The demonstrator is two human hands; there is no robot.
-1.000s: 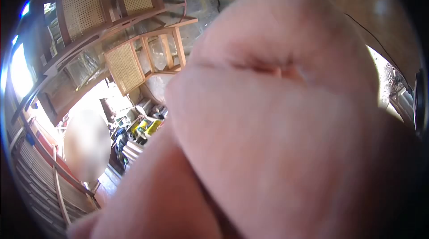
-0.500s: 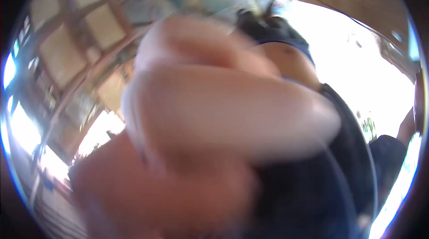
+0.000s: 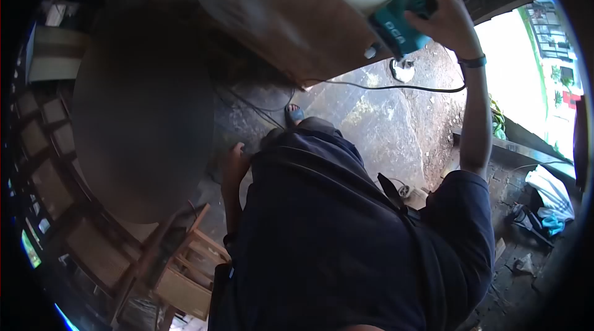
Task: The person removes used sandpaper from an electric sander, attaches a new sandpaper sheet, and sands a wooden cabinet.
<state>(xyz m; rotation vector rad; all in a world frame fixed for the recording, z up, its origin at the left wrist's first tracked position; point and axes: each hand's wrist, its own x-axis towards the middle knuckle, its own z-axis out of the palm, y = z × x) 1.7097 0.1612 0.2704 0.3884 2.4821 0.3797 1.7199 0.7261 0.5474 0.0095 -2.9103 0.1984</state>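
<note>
On the right, my right hand [image 3: 448, 18] is wrapped around the dark top of a teal sander [image 3: 399, 26] marked DCA. The sander rests at the edge of a large brown wooden panel [image 3: 303, 27], and a dark band circles that wrist. My left hand [image 3: 235, 161] hangs low beside my left thigh, away from the panel. Its fingers are dim and partly turned away, so their closure is unclear. A black cord [image 3: 396, 87] runs below the panel towards my right forearm.
Wooden chair frames [image 3: 192, 263] and panelled woodwork [image 3: 99, 250] stand at the left. A dark blurred oval covers much of that side. White and blue cloths [image 3: 550, 198] lie at the right. A black-and-white animal [image 3: 402, 71] is on the floor beyond the panel.
A large blurred hand close to the camera has left the view. The view now shows my body, the panel, and my right hand on the sander.
</note>
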